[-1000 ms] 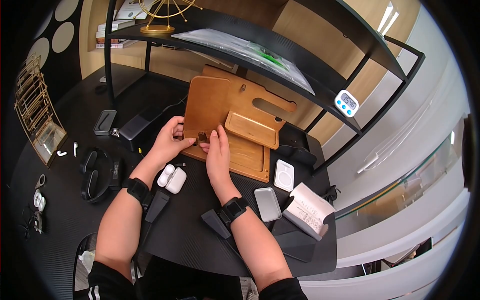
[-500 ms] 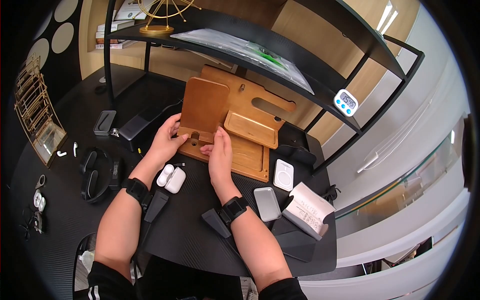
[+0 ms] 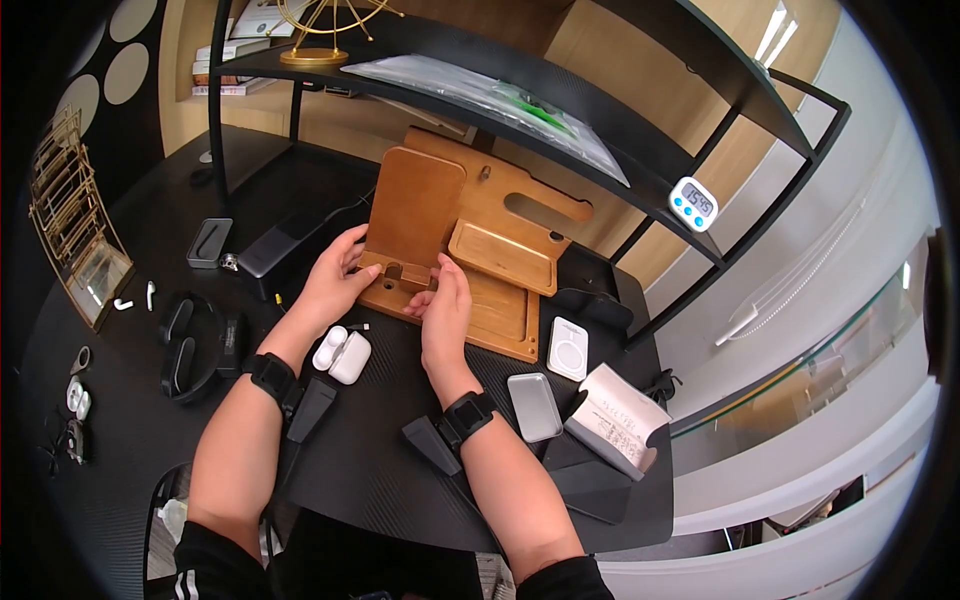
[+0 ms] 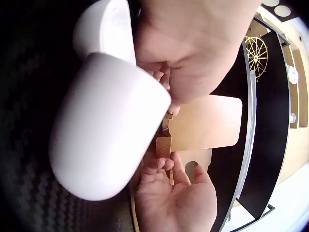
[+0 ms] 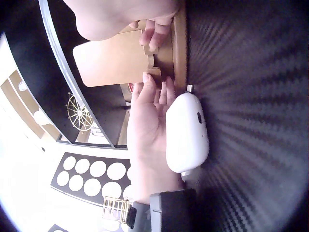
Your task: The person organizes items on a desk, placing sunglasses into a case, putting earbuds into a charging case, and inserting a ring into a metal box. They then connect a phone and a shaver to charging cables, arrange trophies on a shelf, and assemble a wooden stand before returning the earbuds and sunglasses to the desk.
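Note:
A wooden docking stand sits on the desk. Its upright panel has a notched ledge along the bottom. My left hand pinches the panel's lower left corner, thumb on the ledge and fingers behind. At the ledge's right end my right hand holds on with bent fingers, seen from the palm side in the left wrist view. Under the panel lies the wooden base. Behind rises a backboard with an oval cut-out, and a small wooden tray stands out in front of it.
A white earbud case stands open between my forearms. Rightward are a white magnetic power bank, a grey tray and a curved white sleeve. Black headphones lie left. A black shelf spans the back.
The upright panel dipped toward the lower left, then came back up and rightward. My left thumb moved up onto the ledge's left end, and my right hand shifted slightly right.

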{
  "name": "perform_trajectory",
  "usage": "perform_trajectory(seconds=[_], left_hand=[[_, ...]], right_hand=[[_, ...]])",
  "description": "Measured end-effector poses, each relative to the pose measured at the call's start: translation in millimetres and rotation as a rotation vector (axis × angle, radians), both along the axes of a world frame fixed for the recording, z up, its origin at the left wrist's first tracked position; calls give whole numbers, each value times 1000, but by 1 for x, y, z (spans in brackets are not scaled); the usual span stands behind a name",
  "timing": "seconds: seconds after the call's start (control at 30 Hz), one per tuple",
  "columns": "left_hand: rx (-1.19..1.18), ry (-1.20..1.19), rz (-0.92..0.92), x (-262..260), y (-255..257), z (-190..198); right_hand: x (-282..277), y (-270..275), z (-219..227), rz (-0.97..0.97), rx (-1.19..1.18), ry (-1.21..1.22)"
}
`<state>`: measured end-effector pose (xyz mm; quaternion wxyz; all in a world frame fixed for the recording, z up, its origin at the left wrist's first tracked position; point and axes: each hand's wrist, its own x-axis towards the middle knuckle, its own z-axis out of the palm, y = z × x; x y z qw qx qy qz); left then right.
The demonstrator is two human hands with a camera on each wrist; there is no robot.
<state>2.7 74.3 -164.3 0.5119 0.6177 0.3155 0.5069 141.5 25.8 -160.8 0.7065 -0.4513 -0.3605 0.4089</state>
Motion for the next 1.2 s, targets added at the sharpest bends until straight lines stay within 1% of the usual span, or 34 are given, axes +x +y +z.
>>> perform_trajectory(seconds=[0.03,0.13,0.2,0.43,0.53,0.63,0.7,0.77,0.83,0.87,0.9,0.93,1.0,1.2], left_hand=[[1,0,-1,1,-1,1],[-4,-1,-9,1,-2,2],[46,-12,-16,1,0,0],[30,-2,-19,2,-3,4],[21,-2,11,2,-5,5],[-15,-7,-6,0,-1,4],[-73,55,-3,-2,2,2],[-74,23,6,-1,-1,5],[-76,-6,19,1,-3,7],[-28,-57,10,1,-4,7],[21,-108,-1,2,-4,7],[20,-108,-1,2,-4,7],[106,-133,42,4,-2,7],[64,-156,46,2,-3,10]], right_hand=[[0,-1,1,7,-20,71],[3,-1,0,38,-46,62],[4,0,-1,40,-50,56],[5,-1,-3,34,-36,46],[4,0,-4,24,-30,69],[5,1,-5,33,-34,90],[4,2,-5,35,-64,81],[4,-1,-2,35,-97,73],[2,-5,2,50,-26,44],[1,-4,1,52,-27,46],[1,-4,0,50,29,48],[1,-4,-1,47,86,49],[2,-6,1,58,103,48],[5,-6,0,118,111,33]])
